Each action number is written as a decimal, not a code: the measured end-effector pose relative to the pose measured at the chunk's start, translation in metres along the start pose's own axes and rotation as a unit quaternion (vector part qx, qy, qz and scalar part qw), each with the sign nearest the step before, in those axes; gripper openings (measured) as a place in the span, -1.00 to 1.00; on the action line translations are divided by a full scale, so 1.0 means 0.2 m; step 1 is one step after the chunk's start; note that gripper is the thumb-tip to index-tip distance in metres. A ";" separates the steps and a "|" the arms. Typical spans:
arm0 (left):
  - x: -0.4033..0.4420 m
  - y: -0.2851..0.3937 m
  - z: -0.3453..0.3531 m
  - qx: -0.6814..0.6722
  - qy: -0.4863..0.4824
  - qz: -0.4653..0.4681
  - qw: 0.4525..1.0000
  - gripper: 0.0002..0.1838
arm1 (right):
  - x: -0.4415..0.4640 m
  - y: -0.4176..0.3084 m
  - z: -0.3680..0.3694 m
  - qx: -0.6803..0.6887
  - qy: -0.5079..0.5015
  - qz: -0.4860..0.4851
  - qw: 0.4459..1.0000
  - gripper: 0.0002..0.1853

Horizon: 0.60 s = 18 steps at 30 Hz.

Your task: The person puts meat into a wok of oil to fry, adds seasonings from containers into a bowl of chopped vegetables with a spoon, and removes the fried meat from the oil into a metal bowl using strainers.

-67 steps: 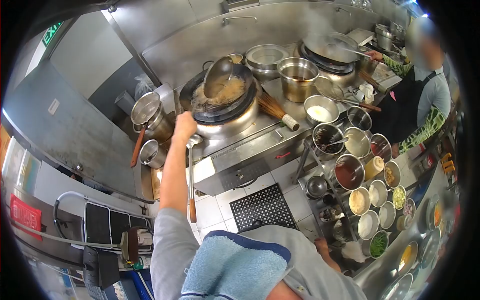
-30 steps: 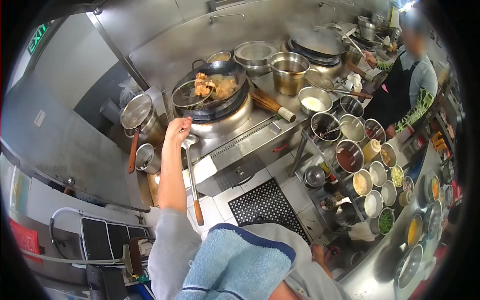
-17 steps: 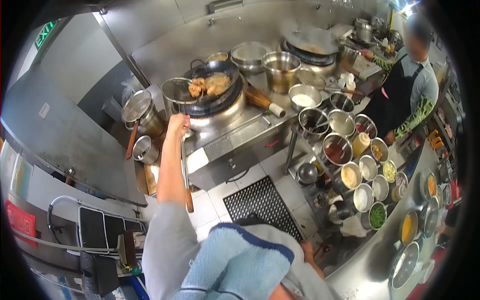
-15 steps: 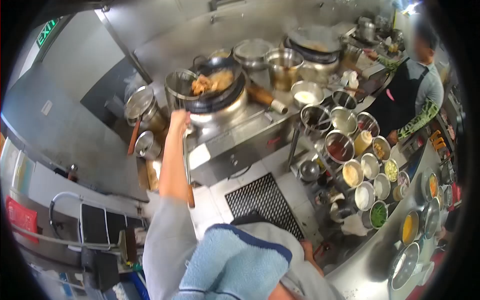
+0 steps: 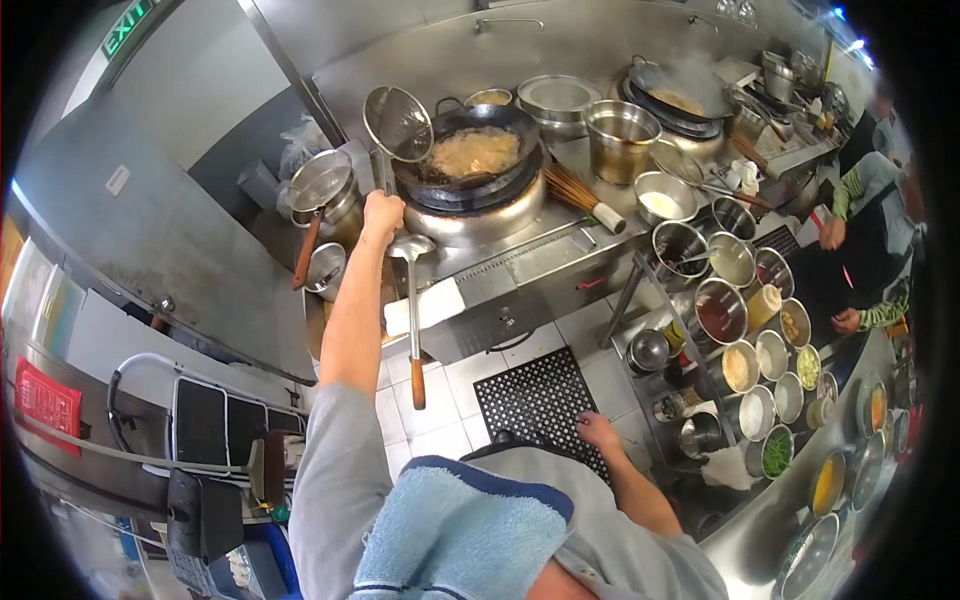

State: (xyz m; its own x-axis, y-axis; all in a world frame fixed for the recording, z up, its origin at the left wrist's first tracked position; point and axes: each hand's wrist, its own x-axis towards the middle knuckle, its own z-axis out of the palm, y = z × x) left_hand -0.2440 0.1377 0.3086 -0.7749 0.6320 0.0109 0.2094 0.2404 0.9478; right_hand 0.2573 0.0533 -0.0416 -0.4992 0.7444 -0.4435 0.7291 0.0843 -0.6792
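Observation:
With my left hand (image 5: 383,214), arm stretched forward, I grip the handle of a round mesh strainer (image 5: 398,122). Its tilted basket is raised at the left rim of a black wok (image 5: 522,137), and no food shows in it. Pale brown food in bubbling oil (image 5: 475,151) fills the wok. A ladle (image 5: 412,300) with a wooden handle end lies just right of my left wrist, its bowl on the stove edge. My right hand (image 5: 597,431) hangs low by my side above the floor mat, fingers loosely apart, holding nothing visible.
Pots (image 5: 622,135) and a bundled bamboo brush (image 5: 585,200) stand right of the wok. Several ingredient containers (image 5: 720,310) fill a rack on the right. A co-worker (image 5: 870,240) stands beyond it. A black perforated mat (image 5: 535,395) covers part of the floor.
The strainer has risen and shifted away from the wok's food. My right hand has come further into view. The co-worker's far hand has drawn back from the stove, and the view has turned.

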 end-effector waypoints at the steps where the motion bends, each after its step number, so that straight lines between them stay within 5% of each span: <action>1: 0.00 -0.01 -0.02 -0.035 0.009 -0.001 0.999 -0.74 | 0.10 -0.20 0.03 0.000 -0.040 -0.067 0.997 -0.58; 5: 0.05 -0.07 -0.13 -0.059 -0.036 -0.025 0.997 -0.68 | 0.31 -1.00 0.24 -0.072 -0.123 -0.184 0.973 -0.38; 7: 0.04 -0.12 -0.14 -0.123 -0.025 -0.035 0.992 -0.63 | 0.47 -1.18 0.47 -0.019 -0.197 -0.111 0.974 -0.05; 9: 0.05 -0.18 -0.13 -0.159 -0.020 -0.052 0.986 -0.58 | 0.50 -1.38 0.59 0.132 -0.221 -0.005 0.966 0.04; 11: 0.07 -0.23 -0.13 -0.174 -0.034 -0.071 0.982 -0.52 | 0.50 -1.52 0.68 0.303 -0.271 0.098 0.908 -0.04; 13: 0.10 -0.26 -0.12 -0.159 -0.026 -0.066 0.985 -0.69 | 0.51 -1.56 0.70 0.480 -0.411 0.133 0.764 -0.30; 16: 0.15 -0.25 -0.10 -0.085 -0.006 -0.055 0.995 -0.78 | 0.49 -1.64 0.71 0.454 -0.377 0.155 0.792 -0.47; 17: 0.17 -0.23 -0.08 -0.057 -0.001 -0.049 0.997 -0.79 | 0.52 -1.58 0.73 0.454 -0.327 0.021 0.829 -0.63; 18: 0.21 -0.23 -0.06 -0.028 -0.005 -0.046 0.999 -0.82 | 0.47 -1.64 0.67 0.471 -0.245 -0.008 0.847 -0.71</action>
State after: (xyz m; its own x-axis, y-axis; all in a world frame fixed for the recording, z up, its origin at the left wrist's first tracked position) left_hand -0.2943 0.1445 0.2695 -0.7828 0.6170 -0.0810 0.1037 0.2576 0.9607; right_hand -0.0909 0.0076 0.0613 -0.8079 0.3641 -0.4634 0.1387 -0.6467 -0.7500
